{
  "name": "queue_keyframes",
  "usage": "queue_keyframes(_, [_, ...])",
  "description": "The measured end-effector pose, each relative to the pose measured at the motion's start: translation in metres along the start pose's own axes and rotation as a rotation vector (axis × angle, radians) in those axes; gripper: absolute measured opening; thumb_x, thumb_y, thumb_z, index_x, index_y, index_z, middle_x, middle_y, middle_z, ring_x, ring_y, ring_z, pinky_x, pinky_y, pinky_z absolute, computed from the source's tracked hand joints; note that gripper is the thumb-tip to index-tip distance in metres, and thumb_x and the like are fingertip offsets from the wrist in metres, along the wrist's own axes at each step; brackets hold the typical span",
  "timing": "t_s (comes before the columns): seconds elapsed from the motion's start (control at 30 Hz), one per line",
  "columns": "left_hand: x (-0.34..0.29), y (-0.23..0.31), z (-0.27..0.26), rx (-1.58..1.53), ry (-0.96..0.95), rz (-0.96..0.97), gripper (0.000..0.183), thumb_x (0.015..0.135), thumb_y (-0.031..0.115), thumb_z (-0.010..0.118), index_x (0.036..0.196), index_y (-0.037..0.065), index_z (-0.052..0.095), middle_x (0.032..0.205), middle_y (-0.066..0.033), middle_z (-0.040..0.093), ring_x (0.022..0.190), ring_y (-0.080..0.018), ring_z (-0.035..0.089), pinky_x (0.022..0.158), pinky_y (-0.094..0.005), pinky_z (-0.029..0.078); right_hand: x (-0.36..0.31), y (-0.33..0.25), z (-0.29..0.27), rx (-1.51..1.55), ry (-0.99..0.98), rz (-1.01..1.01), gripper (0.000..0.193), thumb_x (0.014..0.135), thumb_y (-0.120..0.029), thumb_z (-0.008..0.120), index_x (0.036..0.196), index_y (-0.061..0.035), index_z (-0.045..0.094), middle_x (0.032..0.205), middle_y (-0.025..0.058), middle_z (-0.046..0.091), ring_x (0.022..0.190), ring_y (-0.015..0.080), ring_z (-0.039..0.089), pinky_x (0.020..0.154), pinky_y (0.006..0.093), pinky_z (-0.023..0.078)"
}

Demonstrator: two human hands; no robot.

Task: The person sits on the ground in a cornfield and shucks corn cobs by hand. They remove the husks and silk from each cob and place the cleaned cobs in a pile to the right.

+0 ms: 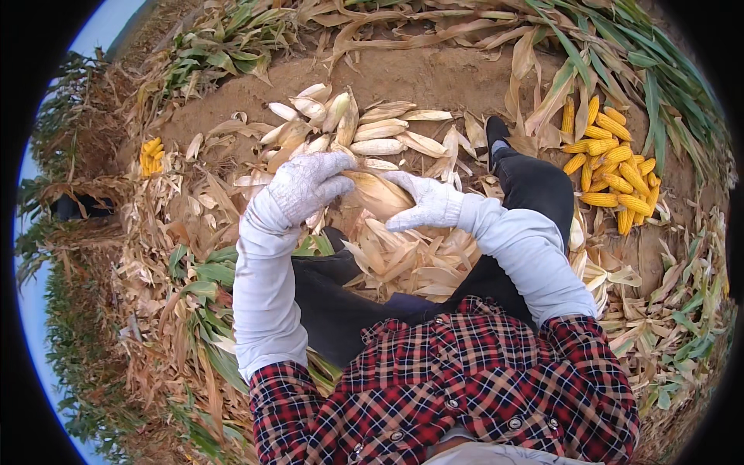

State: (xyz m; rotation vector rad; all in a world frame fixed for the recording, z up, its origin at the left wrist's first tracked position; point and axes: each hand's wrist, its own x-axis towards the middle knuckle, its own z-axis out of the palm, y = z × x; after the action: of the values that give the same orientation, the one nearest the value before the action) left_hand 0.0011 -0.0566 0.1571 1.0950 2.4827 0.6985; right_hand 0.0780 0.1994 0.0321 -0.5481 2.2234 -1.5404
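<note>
An ear of corn in its dry tan husk (378,195) is held level between my two white-gloved hands, above a heap of loose husks. Curled fingers of my left hand (310,187) close on its left end. My right hand (431,204) grips the other end, with thumb and fingers on opposite sides of it. Just beyond my hands lies a pile of unpeeled corn ears (380,138), in pale husks, on the soil.
Bare yellow cobs (616,167) are heaped on the right, past my bent leg (535,186). A smaller cob pile (152,157) sits far left. Loose husks (418,260) lie between my legs. Green and dry stalks (612,46) border the brown soil (418,77).
</note>
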Motion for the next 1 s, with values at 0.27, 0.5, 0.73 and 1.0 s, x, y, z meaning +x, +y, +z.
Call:
queue_keyframes(0.27, [-0.004, 0.006, 0.133, -1.335, 0.764, -0.39, 0.03, 0.103, 0.017, 0.058, 0.124, -0.005, 0.061, 0.092, -0.0075, 0.066, 0.071, -0.0143, 0.063, 0.058, -0.0275, 0.055, -0.024, 0.0, 0.046, 1.018, 0.283, 0.122, 0.078, 0.086, -0.033, 0.081, 0.147, 0.0019, 0.048, 0.131, 0.0129, 0.064, 0.115, 0.0183, 0.063, 0.101, 0.032, 0.05])
queue_keyframes(0.5, [-0.001, 0.043, 0.107, -0.62, 0.749, -0.368, 0.036, 0.101, 0.027, 0.063, 0.121, -0.003, 0.067, 0.089, -0.0079, 0.07, 0.072, -0.0151, 0.064, 0.067, -0.0298, 0.054, -0.009, 0.003, 0.052, 0.664, 0.357, -0.058, 0.081, 0.081, -0.037, 0.086, 0.144, -0.0001, 0.051, 0.134, 0.0144, 0.062, 0.123, 0.0207, 0.059, 0.106, 0.035, 0.047])
queue_keyframes(0.73, [0.006, 0.047, 0.093, -0.308, 0.67, -0.448, 0.026, 0.094, 0.021, 0.064, 0.09, -0.004, 0.069, 0.074, -0.0124, 0.068, 0.066, -0.0193, 0.065, 0.068, -0.0357, 0.053, 0.007, 0.027, 0.057, 0.365, 0.466, -0.073, 0.087, 0.07, -0.045, 0.087, 0.141, -0.0048, 0.056, 0.132, 0.0191, 0.062, 0.125, 0.0326, 0.059, 0.109, 0.0411, 0.045])
queue_keyframes(1.0, [0.024, 0.031, 0.12, -0.519, 0.855, -0.408, 0.018, 0.096, 0.014, 0.061, 0.099, -0.002, 0.07, 0.075, -0.0069, 0.066, 0.061, -0.018, 0.062, 0.061, -0.0312, 0.052, -0.003, 0.026, 0.059, 0.429, 0.541, -0.021, 0.076, 0.083, -0.042, 0.083, 0.14, -0.0013, 0.053, 0.131, 0.0146, 0.063, 0.121, 0.0231, 0.06, 0.105, 0.0361, 0.048])
